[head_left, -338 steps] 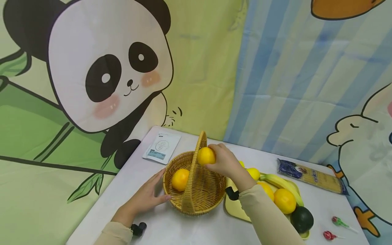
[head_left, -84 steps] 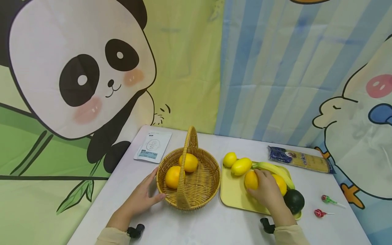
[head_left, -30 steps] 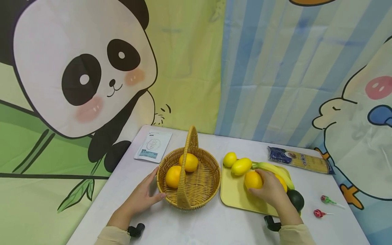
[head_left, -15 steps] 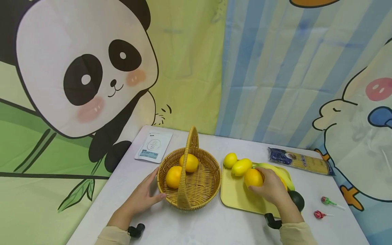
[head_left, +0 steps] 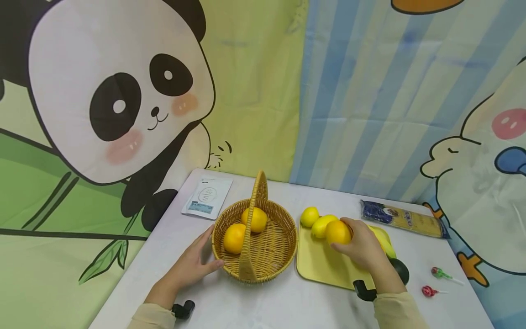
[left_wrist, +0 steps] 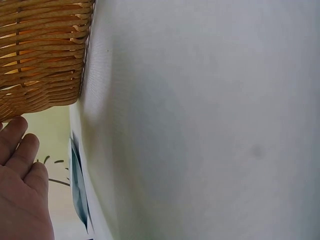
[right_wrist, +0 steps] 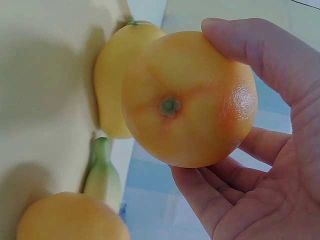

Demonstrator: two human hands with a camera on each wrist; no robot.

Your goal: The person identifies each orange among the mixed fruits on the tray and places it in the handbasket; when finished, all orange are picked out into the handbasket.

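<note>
My right hand (head_left: 363,245) pinches an orange (head_left: 339,232) between thumb and fingers, over the yellow tray (head_left: 324,269). In the right wrist view the orange (right_wrist: 190,100) is in the hand (right_wrist: 265,175), with a lemon (right_wrist: 112,80) and another orange (right_wrist: 72,220) behind it. My left hand (head_left: 190,265) touches the left rim of the wicker basket (head_left: 271,249), fingers relaxed and thumb apart. Two oranges (head_left: 234,238) lie in the basket's left part. In the left wrist view, fingertips of the hand (left_wrist: 22,190) rest against the basket's woven side (left_wrist: 45,55).
On the tray are two lemons (head_left: 310,217), a banana (head_left: 383,237), a partly hidden orange and a dark green round fruit (head_left: 399,270). A white pouch (head_left: 207,197) lies behind the basket, a pasta pack (head_left: 404,219) at the back right, and two lollipops (head_left: 429,291) at the right.
The orange in my right hand has risen off the tray and shifted slightly left, over part of a lemon. My left hand stays at the basket's rim.
</note>
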